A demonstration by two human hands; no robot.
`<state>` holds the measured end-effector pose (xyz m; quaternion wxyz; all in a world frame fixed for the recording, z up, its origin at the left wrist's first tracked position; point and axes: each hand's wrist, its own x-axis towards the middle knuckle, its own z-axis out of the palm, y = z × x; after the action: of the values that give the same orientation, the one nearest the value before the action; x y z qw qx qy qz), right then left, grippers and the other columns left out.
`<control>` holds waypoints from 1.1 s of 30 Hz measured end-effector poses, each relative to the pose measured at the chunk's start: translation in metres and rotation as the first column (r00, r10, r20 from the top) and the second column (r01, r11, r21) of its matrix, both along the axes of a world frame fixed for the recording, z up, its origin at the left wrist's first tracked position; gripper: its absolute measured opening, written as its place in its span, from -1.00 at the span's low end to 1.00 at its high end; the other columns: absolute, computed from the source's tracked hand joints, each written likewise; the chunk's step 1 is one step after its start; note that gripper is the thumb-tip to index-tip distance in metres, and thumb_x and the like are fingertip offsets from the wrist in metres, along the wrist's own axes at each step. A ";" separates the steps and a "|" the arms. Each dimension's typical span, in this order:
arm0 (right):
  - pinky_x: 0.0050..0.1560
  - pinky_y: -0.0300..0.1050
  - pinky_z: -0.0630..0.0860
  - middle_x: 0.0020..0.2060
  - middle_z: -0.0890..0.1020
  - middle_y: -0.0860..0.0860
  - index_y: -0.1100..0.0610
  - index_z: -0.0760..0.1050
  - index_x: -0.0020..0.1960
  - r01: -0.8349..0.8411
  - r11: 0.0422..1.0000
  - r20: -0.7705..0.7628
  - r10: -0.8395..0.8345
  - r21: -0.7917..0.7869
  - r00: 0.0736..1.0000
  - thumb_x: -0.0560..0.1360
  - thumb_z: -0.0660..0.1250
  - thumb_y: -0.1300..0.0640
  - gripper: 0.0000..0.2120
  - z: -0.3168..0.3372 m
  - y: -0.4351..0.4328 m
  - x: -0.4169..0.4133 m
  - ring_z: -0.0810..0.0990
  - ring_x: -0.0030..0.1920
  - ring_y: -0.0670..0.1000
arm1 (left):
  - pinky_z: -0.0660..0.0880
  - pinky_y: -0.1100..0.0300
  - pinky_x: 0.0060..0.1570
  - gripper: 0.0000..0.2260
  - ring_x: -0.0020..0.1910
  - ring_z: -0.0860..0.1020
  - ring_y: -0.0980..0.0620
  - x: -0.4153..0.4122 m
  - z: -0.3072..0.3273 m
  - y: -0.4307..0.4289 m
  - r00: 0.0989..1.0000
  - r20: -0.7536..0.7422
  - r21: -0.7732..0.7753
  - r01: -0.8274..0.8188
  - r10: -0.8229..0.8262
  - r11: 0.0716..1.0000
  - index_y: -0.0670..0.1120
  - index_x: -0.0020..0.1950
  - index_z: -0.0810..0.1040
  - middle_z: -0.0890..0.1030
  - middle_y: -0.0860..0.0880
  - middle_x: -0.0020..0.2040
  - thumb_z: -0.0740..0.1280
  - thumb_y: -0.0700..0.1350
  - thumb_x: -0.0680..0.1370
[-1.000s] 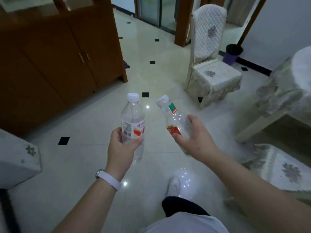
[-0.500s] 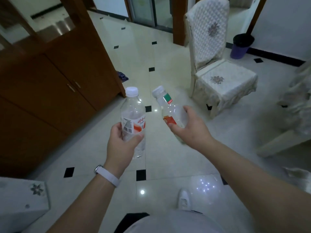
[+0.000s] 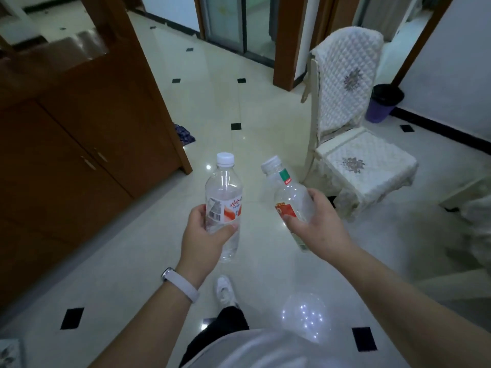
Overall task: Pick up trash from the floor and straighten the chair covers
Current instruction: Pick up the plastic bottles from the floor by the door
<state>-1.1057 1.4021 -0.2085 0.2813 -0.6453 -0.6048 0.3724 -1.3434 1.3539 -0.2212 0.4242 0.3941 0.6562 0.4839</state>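
Hands (image 3: 206, 236) outstretched, each around a bottle (image 3: 224, 189).

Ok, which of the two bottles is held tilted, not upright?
The bottle with the green neck band, gripped by the right hand: its cap leans left. The orange-labelled bottle in the left hand stands upright.

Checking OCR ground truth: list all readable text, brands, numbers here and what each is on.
Nothing reads cleanly.
Left bottle label: red script and barcode, blurred.
Right bottle neck band: white lettering, too small.
Right bottle red label: blurred.
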 end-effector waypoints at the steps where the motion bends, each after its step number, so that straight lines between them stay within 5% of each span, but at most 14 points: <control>1: -0.44 -0.43 0.44 0.14 0.54 -0.13 -0.08 0.32 0.36 0.009 1.000 -0.003 -0.009 0.008 1.000 0.32 0.45 -0.26 -0.31 0.004 0.019 -0.010 0.57 -0.13 -0.31 | 0.57 0.17 -0.04 -0.54 -0.04 0.65 0.17 -0.010 -0.003 0.024 1.000 0.016 0.009 -0.003 0.003 1.000 0.13 0.11 0.48 0.67 0.17 0.00 0.59 -0.09 0.31; 5: -0.03 -0.19 0.54 0.04 0.57 -0.22 -0.17 0.38 0.22 0.037 0.997 0.058 -0.041 0.074 0.997 0.35 0.45 -0.28 -0.48 0.030 0.091 -0.048 0.56 0.03 -0.19 | 0.56 0.15 -0.03 -0.55 -0.06 0.65 0.20 -0.053 0.002 0.114 0.999 0.053 0.034 -0.002 0.001 0.999 0.18 0.07 0.48 0.67 0.19 -0.01 0.59 -0.13 0.33; 10: -0.15 -0.16 0.49 -0.10 0.55 -0.25 -0.24 0.32 0.04 0.123 0.977 0.066 -0.136 0.172 0.988 0.37 0.41 -0.29 -0.63 0.049 0.173 -0.086 0.53 -0.09 -0.26 | 0.54 0.20 -0.09 -0.55 -0.08 0.63 0.25 -0.098 0.022 0.217 0.996 0.055 0.069 0.070 -0.074 0.995 0.16 0.12 0.47 0.66 0.16 0.02 0.57 -0.06 0.33; 19: -0.08 -0.35 0.38 0.01 0.53 -0.27 -0.14 0.34 0.19 0.174 0.977 0.004 -0.176 0.121 0.984 0.34 0.41 -0.30 -0.47 0.035 0.309 -0.101 0.49 -0.01 -0.30 | 0.58 0.01 0.05 -0.57 -0.03 0.65 0.15 -0.115 0.004 0.349 0.992 0.055 -0.010 0.113 -0.113 0.994 0.16 0.10 0.46 0.65 0.11 0.05 0.57 -0.11 0.36; 23: 0.03 -0.23 0.47 0.07 0.57 -0.19 -0.08 0.36 0.28 0.228 0.971 -0.046 -0.225 0.066 0.973 0.32 0.40 -0.34 -0.36 0.011 0.386 -0.090 0.54 0.05 -0.20 | 0.58 -0.01 0.07 -0.55 -0.02 0.65 0.13 -0.101 -0.004 0.430 0.988 0.017 -0.025 0.151 -0.151 0.988 0.14 0.10 0.47 0.66 0.09 0.05 0.57 -0.19 0.37; 27: -0.22 -0.44 0.40 -0.10 0.57 -0.19 -0.13 0.40 0.08 0.230 0.972 -0.069 -0.226 0.057 0.972 0.36 0.43 -0.28 -0.59 0.006 0.478 -0.079 0.54 -0.08 -0.27 | 0.58 0.08 0.03 -0.53 0.00 0.65 0.14 -0.088 0.008 0.521 0.982 -0.035 -0.024 0.184 -0.185 0.983 0.01 0.22 0.47 0.65 0.05 0.09 0.55 -0.20 0.39; 33: -0.03 -0.11 0.54 -0.04 0.58 -0.13 -0.07 0.42 0.10 0.235 0.968 -0.092 -0.227 0.089 0.970 0.38 0.41 -0.30 -0.56 0.028 0.598 -0.049 0.56 -0.05 -0.15 | 0.58 0.09 0.02 -0.53 0.01 0.64 0.14 -0.048 0.035 0.658 0.970 -0.064 0.002 0.235 -0.235 0.972 0.07 0.20 0.46 0.64 0.09 0.09 0.56 -0.15 0.38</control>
<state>-1.1547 1.9996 -0.1802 0.3786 -0.6809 -0.5315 0.3325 -1.3914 2.0115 -0.1862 0.4557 0.4861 0.6157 0.4207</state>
